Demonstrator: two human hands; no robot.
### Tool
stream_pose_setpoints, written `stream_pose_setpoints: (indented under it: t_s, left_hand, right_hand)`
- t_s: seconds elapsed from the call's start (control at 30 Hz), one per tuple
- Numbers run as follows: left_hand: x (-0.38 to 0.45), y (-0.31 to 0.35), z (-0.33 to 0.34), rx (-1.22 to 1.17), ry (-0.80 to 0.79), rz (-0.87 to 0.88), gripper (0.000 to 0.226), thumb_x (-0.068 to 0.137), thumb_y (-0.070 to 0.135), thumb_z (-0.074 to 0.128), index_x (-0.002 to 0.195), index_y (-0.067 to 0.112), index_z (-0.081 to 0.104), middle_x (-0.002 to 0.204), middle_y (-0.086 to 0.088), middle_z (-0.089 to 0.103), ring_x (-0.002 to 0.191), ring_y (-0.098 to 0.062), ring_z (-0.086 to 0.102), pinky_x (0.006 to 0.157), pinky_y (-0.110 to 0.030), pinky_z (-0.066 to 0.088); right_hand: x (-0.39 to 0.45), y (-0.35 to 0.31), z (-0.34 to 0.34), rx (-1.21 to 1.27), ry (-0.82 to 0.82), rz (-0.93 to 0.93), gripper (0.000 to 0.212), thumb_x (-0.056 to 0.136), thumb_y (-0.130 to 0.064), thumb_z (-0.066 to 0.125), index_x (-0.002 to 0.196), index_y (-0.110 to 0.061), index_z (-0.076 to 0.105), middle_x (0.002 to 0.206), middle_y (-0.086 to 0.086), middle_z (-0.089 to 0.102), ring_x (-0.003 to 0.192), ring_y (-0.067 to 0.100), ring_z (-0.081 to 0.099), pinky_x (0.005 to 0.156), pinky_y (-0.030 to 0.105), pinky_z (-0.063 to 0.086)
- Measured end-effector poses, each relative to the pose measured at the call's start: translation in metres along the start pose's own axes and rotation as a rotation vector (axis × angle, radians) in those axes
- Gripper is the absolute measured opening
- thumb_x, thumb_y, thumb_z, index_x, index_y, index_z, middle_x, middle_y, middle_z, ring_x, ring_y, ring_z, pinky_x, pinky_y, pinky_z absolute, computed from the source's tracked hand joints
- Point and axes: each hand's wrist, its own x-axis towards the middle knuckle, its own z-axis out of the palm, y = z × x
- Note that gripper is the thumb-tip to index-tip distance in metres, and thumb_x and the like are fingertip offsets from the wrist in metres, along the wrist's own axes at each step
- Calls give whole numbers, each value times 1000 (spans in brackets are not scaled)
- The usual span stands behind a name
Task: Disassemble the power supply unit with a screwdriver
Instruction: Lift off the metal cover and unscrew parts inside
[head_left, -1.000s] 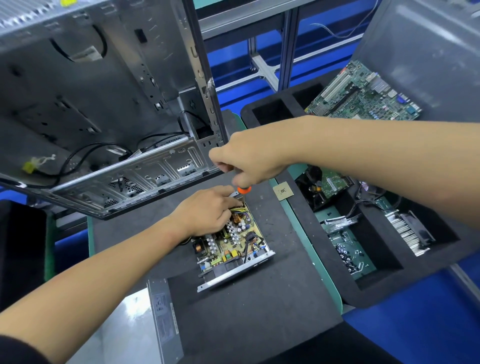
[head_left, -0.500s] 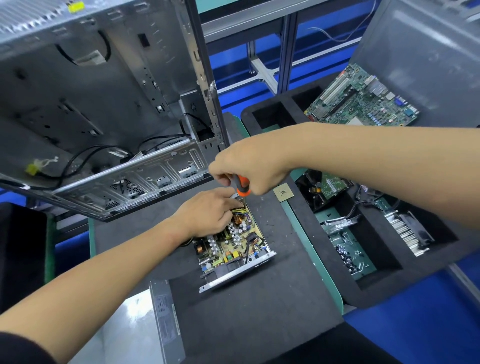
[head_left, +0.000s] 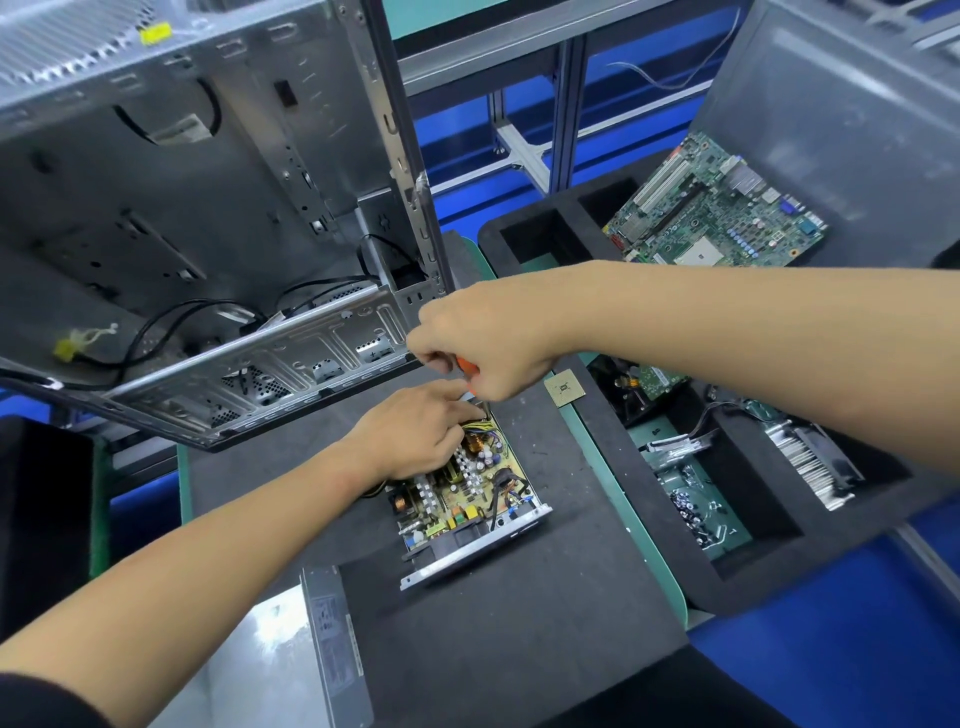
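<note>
The opened power supply unit (head_left: 467, 504) lies on the black mat (head_left: 493, 623), its yellow circuit board with coils and capacitors exposed in a metal tray. My left hand (head_left: 410, 431) rests on the unit's far left part, fingers bent down onto the board near the yellow wires. My right hand (head_left: 478, 348) hovers just above it, fist closed around an orange-handled screwdriver (head_left: 469, 370) that points down at the unit's far corner. The tip is hidden between my hands.
An empty computer case (head_left: 208, 234) stands tilted at the left, its edge close to my right hand. A loose CPU chip (head_left: 563, 388) lies on the mat. Black foam trays (head_left: 649, 525) at the right hold a motherboard (head_left: 722, 208), a heatsink and boards. A metal cover (head_left: 332, 639) lies near the front.
My right hand has shifted slightly and rotated around the screwdriver handle, showing more orange. My left hand stays on the unit.
</note>
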Motion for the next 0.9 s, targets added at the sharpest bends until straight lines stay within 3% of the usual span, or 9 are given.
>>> stream_pose_setpoints:
  t_s: [0.07, 0.13, 0.2, 0.37, 0.5, 0.67, 0.77, 0.83, 0.9]
  left_hand:
    - [0, 0, 0, 0, -3, -10, 56, 82, 26, 28, 127, 20, 60, 121, -6, 59, 106, -26, 56, 84, -35, 47]
    - [1, -1, 0, 31, -23, -7, 59, 82, 27, 24, 130, 22, 58, 125, -4, 54, 110, -24, 53, 85, -38, 47]
    - [1, -1, 1, 44, -32, -8, 60, 82, 28, 23, 130, 22, 57, 126, -4, 52, 110, -23, 52, 86, -40, 47]
    - [1, -1, 1, 51, -26, 3, 58, 83, 28, 24, 129, 20, 58, 119, -6, 55, 105, -25, 55, 83, -40, 48]
    - [1, -2, 1, 63, -31, -6, 60, 82, 28, 23, 131, 21, 57, 116, -7, 53, 101, -26, 55, 82, -40, 47]
    - [2, -3, 2, 68, -36, 6, 61, 81, 28, 21, 130, 21, 57, 128, -6, 51, 110, -22, 52, 85, -40, 47]
    - [2, -2, 1, 53, -29, 7, 59, 81, 27, 23, 129, 20, 59, 132, -5, 52, 112, -23, 52, 87, -40, 48]
    - [2, -2, 1, 42, -23, 2, 58, 81, 26, 25, 128, 20, 59, 128, -4, 53, 108, -25, 54, 84, -40, 48]
    - [2, -2, 1, 46, -28, 6, 58, 82, 26, 25, 129, 20, 58, 114, -4, 54, 100, -25, 55, 80, -41, 48]
  right_hand:
    - [1, 1, 4, -165, 36, 112, 23, 100, -39, 43, 104, -16, 46, 84, 2, 43, 64, 15, 41, 51, 30, 25]
    - [3, 2, 4, -231, 54, 140, 21, 106, -32, 33, 108, -15, 44, 74, -1, 34, 59, 12, 34, 48, 31, 21]
    - [3, 4, 2, -66, 20, 145, 9, 101, -24, 44, 103, -15, 41, 79, 3, 43, 61, 14, 40, 49, 30, 25]
    - [-7, 3, -1, 72, -24, 39, 21, 84, -15, 59, 98, -18, 43, 98, 1, 50, 77, 18, 46, 56, 20, 30]
    - [-2, 3, 4, -202, 21, 192, 17, 105, -31, 33, 99, -16, 33, 81, 4, 40, 60, 17, 39, 50, 31, 28]
    - [-4, 10, 1, 57, -4, 80, 20, 84, -9, 58, 97, -19, 46, 81, -6, 49, 67, 7, 45, 53, 24, 32]
    - [-5, 10, 1, 104, 11, 73, 19, 86, -24, 63, 98, -17, 49, 88, -2, 57, 75, 15, 53, 56, 23, 37]
    - [-1, 10, 3, 29, 2, 201, 32, 97, -44, 47, 100, -13, 48, 87, 7, 59, 75, 24, 62, 63, 34, 49]
    - [1, 11, 4, -89, -10, 249, 30, 104, -36, 33, 102, -10, 49, 85, 12, 55, 71, 31, 65, 64, 42, 54]
